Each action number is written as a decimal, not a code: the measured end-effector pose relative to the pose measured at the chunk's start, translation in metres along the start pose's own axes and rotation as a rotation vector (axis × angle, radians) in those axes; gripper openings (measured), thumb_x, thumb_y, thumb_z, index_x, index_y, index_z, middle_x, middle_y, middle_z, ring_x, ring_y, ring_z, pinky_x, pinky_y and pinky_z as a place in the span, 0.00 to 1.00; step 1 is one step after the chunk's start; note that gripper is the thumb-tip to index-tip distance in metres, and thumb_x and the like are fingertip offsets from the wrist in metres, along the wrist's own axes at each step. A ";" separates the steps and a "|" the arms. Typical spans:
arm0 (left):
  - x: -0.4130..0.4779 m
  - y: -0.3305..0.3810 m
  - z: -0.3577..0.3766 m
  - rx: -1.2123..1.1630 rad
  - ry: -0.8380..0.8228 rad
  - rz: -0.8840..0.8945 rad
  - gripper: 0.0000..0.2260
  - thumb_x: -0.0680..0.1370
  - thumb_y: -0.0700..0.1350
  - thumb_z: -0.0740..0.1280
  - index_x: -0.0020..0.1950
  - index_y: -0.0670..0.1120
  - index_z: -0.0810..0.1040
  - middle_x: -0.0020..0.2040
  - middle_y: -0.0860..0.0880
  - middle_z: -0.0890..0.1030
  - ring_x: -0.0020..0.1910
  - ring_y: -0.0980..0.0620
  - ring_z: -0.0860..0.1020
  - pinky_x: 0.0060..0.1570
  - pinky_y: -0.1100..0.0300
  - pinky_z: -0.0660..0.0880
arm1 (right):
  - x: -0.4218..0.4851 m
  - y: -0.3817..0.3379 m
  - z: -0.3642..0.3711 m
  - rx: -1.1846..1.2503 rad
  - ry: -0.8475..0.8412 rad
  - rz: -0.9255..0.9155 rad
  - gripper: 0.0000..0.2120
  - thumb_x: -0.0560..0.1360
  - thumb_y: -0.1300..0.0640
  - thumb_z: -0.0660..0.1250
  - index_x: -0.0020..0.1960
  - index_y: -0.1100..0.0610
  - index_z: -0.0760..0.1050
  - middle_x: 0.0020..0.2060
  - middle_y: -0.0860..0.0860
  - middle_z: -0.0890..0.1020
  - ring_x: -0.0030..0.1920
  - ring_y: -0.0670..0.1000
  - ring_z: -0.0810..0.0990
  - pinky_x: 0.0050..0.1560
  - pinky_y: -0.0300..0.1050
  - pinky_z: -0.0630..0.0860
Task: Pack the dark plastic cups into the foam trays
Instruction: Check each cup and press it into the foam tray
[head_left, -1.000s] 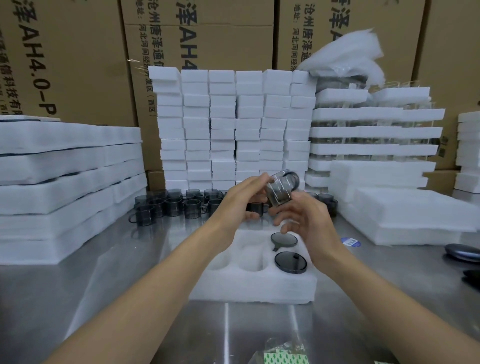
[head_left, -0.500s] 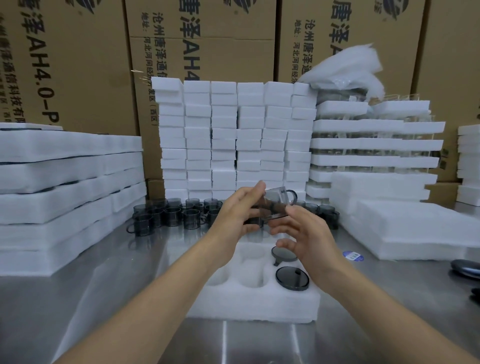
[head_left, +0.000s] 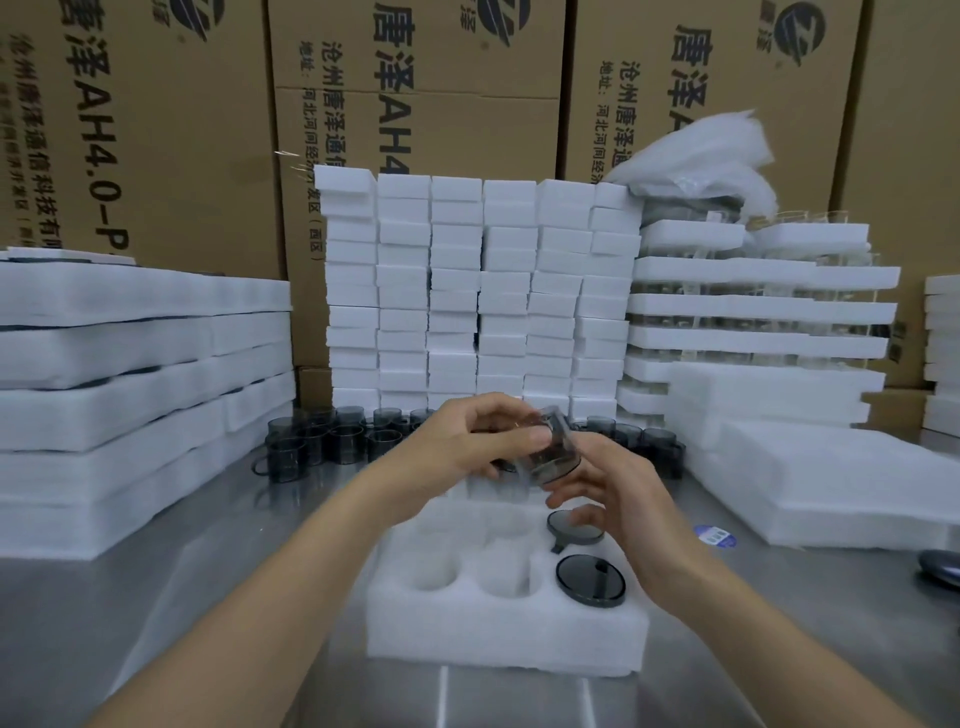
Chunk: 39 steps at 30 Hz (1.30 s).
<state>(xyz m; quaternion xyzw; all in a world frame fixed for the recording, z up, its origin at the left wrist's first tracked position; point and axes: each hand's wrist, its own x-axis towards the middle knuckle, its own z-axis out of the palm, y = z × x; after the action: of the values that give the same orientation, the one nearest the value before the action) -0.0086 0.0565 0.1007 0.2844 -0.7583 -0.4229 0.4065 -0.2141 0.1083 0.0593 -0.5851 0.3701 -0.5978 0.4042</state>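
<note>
A white foam tray (head_left: 498, 644) with round pockets lies on the steel table in front of me. Two dark cups (head_left: 589, 579) sit upside down in its right-hand pockets; the other pockets I can see hold nothing. Above the tray's far edge, both hands hold one dark translucent cup (head_left: 550, 452), tilted. My left hand (head_left: 467, 441) grips it from the left with fingers curled over its top. My right hand (head_left: 613, 483) supports it from below and the right. A cluster of loose dark cups (head_left: 332, 441) stands behind the tray.
Stacks of foam trays (head_left: 130, 395) rise at the left, small foam blocks (head_left: 467, 291) behind, and more foam sheets (head_left: 810, 483) at the right. Cardboard boxes (head_left: 415, 104) form the back wall. A dark rounded object (head_left: 940, 569) lies at the right edge.
The cup held between both hands has been turned and lowered slightly toward the tray. The camera tipped down a little, so the scene shifted up.
</note>
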 end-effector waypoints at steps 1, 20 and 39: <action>-0.001 0.001 -0.005 0.063 -0.031 -0.007 0.19 0.68 0.63 0.79 0.55 0.57 0.86 0.53 0.52 0.87 0.52 0.57 0.83 0.49 0.57 0.76 | 0.000 0.002 0.001 -0.039 0.029 -0.006 0.20 0.78 0.41 0.65 0.57 0.53 0.85 0.47 0.59 0.87 0.43 0.53 0.84 0.41 0.44 0.79; -0.013 0.011 -0.017 0.598 -0.428 -0.168 0.23 0.67 0.53 0.87 0.56 0.51 0.82 0.53 0.50 0.86 0.56 0.47 0.84 0.61 0.45 0.81 | 0.002 0.014 -0.008 -0.301 0.060 -0.026 0.12 0.85 0.47 0.64 0.56 0.53 0.82 0.38 0.52 0.85 0.38 0.49 0.82 0.40 0.41 0.76; -0.008 0.001 -0.027 0.567 -0.321 -0.082 0.09 0.76 0.58 0.77 0.48 0.54 0.88 0.45 0.53 0.88 0.46 0.56 0.84 0.57 0.49 0.82 | 0.004 0.017 -0.011 -0.311 0.031 -0.058 0.08 0.84 0.52 0.68 0.50 0.52 0.84 0.37 0.54 0.85 0.37 0.49 0.82 0.37 0.39 0.76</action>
<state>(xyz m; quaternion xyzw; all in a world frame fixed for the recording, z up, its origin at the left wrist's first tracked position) 0.0185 0.0519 0.1068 0.3463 -0.8881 -0.2503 0.1692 -0.2237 0.0976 0.0444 -0.6419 0.4473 -0.5535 0.2855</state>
